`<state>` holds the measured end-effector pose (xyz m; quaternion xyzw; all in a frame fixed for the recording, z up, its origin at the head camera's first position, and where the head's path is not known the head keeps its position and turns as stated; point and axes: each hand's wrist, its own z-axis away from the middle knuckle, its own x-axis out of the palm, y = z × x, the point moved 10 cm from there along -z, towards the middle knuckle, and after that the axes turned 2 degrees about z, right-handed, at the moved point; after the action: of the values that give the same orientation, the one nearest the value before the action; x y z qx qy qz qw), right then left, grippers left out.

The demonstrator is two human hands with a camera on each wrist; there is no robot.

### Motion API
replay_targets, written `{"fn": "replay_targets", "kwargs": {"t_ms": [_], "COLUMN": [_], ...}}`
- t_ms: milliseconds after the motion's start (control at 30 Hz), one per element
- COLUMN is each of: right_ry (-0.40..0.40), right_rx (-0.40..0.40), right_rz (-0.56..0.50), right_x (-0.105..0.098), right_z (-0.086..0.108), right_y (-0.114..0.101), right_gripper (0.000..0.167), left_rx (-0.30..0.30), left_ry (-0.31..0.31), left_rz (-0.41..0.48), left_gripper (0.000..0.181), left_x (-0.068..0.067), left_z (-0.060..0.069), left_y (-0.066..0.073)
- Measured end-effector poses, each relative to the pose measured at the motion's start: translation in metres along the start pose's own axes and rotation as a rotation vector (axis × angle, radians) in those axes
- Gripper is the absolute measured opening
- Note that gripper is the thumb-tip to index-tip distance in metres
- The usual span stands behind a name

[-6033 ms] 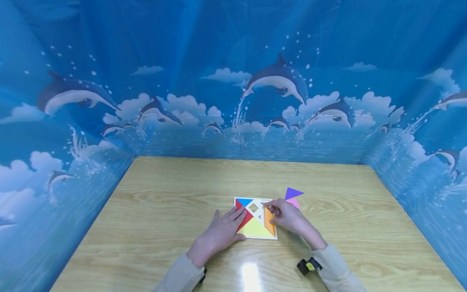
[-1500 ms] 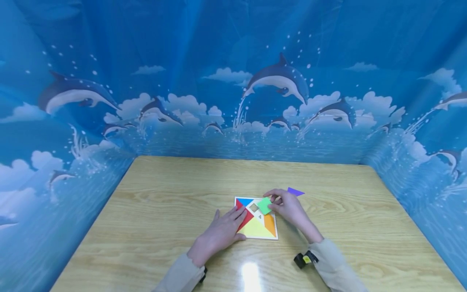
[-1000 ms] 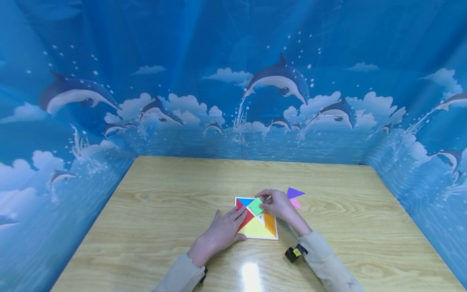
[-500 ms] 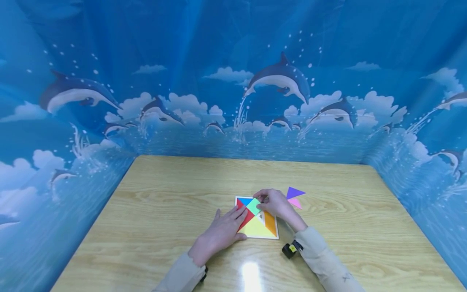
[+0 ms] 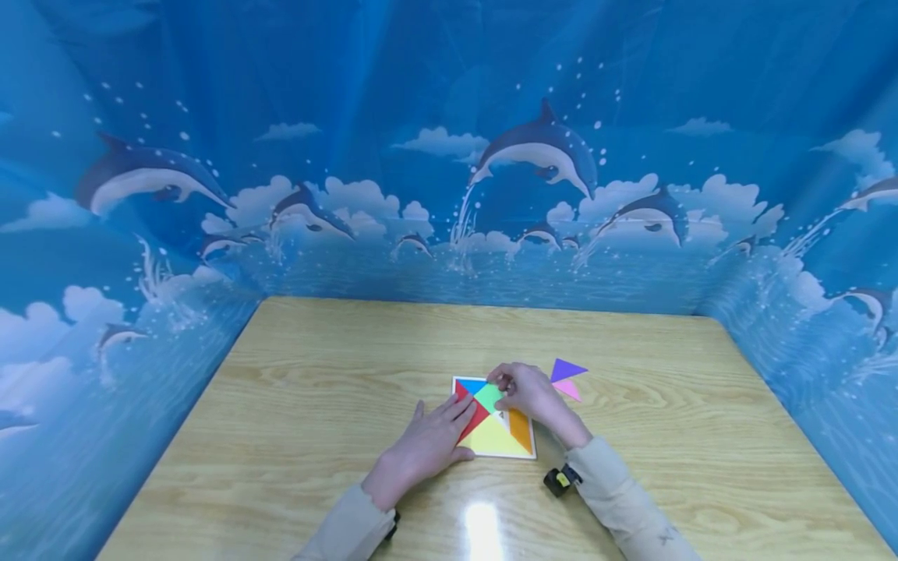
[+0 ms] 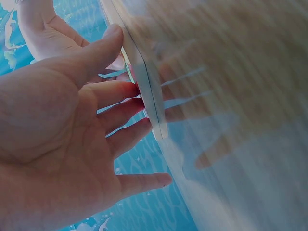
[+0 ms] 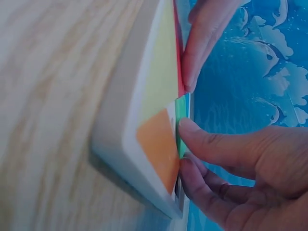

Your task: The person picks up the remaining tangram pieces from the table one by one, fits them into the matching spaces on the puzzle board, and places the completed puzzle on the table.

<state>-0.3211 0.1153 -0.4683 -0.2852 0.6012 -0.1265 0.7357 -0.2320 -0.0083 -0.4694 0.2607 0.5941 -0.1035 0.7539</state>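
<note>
A square tangram board with a white rim (image 7: 113,118) lies on the table. Set in it are a red triangle (image 5: 480,418), a yellow triangle (image 5: 494,439), an orange parallelogram (image 5: 520,431) and a blue triangle (image 5: 469,386). My left hand (image 5: 429,441) rests on the board's left side, fingers straight over the red triangle and thumb at the near edge. With thumb and fingers, my right hand (image 5: 531,394) pinches a green square (image 5: 486,398), which sits between the red and blue pieces. Part of its far side is hidden by the fingers.
A purple triangle (image 5: 567,370) and a pink triangle (image 5: 568,389) lie loose on the wooden table (image 5: 316,389), right of the board. A blue dolphin-print curtain (image 5: 393,93) stands around the back and sides. Small black devices sit at both wrists.
The right hand has brought the green square leftward from over the board's right part and lowered it into the diamond-shaped space. Earlier the orange piece was under that hand. The left hand has stayed put.
</note>
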Motion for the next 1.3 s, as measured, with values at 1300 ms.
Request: {"fn": "replay_targets", "kwargs": {"t_ms": [1300], "right_ry": [0.274], "right_rx": [-0.028], "right_rz": [0.24], "right_x": [-0.08], "right_z": [0.044], "right_y": [0.065], "right_gripper": [0.022], "left_rx": [0.0], "left_ry": [0.008], "left_rz": [0.021], "left_gripper": [0.072], "left_x": [-0.002], "left_z": [0.003], "left_y": [0.001]}}
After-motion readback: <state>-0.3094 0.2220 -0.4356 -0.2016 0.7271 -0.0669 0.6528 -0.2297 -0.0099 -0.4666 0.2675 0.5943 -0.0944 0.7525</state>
